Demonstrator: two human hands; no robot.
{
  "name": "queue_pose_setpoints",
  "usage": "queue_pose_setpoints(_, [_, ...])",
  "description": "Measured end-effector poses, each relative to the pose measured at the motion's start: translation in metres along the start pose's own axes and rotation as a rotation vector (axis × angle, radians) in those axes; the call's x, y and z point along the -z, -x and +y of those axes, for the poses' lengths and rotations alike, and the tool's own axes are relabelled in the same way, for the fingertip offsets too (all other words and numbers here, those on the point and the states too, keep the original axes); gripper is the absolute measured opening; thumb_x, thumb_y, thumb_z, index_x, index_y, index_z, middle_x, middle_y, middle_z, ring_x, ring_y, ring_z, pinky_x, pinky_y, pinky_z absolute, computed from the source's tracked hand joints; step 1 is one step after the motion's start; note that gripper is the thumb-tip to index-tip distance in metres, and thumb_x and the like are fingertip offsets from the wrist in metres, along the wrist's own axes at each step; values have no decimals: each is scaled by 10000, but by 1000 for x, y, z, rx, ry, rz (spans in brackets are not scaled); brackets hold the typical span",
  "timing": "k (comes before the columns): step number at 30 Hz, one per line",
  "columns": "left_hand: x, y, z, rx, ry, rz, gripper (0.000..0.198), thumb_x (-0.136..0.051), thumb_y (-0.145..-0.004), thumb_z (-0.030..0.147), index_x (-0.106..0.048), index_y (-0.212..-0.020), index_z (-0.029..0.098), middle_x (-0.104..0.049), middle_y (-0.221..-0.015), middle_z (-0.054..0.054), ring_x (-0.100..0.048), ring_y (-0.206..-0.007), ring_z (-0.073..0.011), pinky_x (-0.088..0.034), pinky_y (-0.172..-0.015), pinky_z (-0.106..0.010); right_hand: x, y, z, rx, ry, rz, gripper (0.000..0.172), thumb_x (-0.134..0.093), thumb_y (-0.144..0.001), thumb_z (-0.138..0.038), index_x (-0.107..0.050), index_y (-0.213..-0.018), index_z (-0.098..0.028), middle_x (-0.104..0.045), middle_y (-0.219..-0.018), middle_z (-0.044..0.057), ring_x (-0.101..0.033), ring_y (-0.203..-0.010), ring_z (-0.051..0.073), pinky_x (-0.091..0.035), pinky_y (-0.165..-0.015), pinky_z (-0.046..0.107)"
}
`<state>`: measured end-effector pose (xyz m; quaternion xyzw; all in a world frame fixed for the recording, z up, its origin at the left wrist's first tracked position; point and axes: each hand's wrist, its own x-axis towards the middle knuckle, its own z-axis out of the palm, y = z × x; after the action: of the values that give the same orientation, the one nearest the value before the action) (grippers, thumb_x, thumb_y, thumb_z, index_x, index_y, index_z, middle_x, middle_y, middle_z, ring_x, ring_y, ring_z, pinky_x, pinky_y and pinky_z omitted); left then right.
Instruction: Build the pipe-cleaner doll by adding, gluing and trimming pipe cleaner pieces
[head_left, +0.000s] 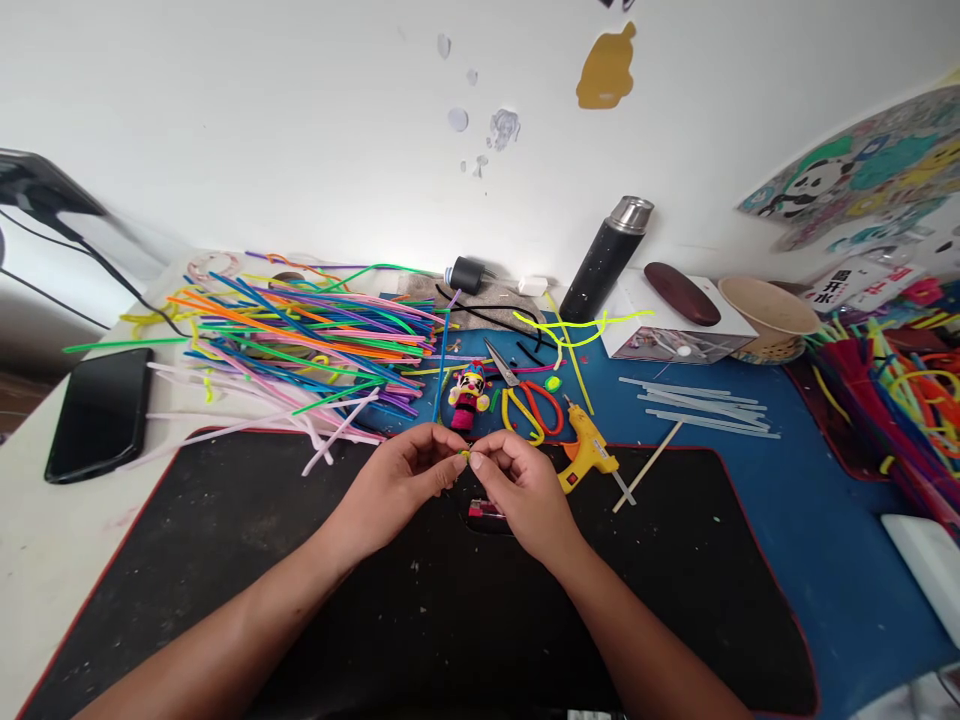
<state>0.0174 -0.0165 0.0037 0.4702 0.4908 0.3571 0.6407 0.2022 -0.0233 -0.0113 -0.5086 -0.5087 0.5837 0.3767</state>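
Over the black mat (pixel 420 620), my left hand (pixel 409 485) and my right hand (pixel 529 495) meet at the fingertips. Both pinch a tiny yellow-green piece (pixel 464 455), perhaps a bit of pipe cleaner; most of it is hidden by the fingers. Just beyond the hands stands a small colourful pipe-cleaner figure (pixel 466 398). Scissors (pixel 553 407) with orange and yellow handles lie to its right, near a small yellow-green coil (pixel 553 383). A yellow glue gun (pixel 588 446) rests beside my right hand. Partly covered by that hand is a red lighter-like object (pixel 484 509).
Many pipe cleaners (pixel 315 335) are heaped at the back left, near a black phone (pixel 100 415). A black flask (pixel 606 260) leans at the back. Translucent glue sticks (pixel 705 408) and a thin wooden stick (pixel 649 466) lie right. More pipe cleaners (pixel 885 400) crowd the right edge.
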Motion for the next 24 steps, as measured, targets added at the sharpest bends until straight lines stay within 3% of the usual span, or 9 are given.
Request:
queue_pose_setpoints(9, [-2, -1, -4, 30, 170, 20, 346, -860, -800, 473, -692, -910, 191, -685, -792, -6, -656, -731, -178, -517, -676, -299, -2, 1, 1, 3, -13, -3, 230, -687, -937, -447, -669, -925, -218, -520, -624, -55, -431, -512, 119, -335, -467, 242])
queue_pose_setpoints(16, [-7, 0, -6, 51, 278, 94, 310, -903, -731, 424, -731, -835, 188, -654, -782, 2, -579, -678, -142, -465, -615, -266, -4, 0, 1, 6, -22, -7, 225, -700, -920, -444, -661, -952, -225, -492, -614, -68, -427, -502, 118, -341, -455, 236])
queue_pose_setpoints(24, [-5, 0, -8, 54, 253, 59, 326, -900, -753, 449, -755, -884, 188, -659, -795, 1, -569, -674, -136, -456, -622, -262, -2, 3, -1, -5, 12, -9, 217, -694, -924, -432, -655, -896, -220, -470, -596, -74, -406, -503, 115, -324, -465, 240])
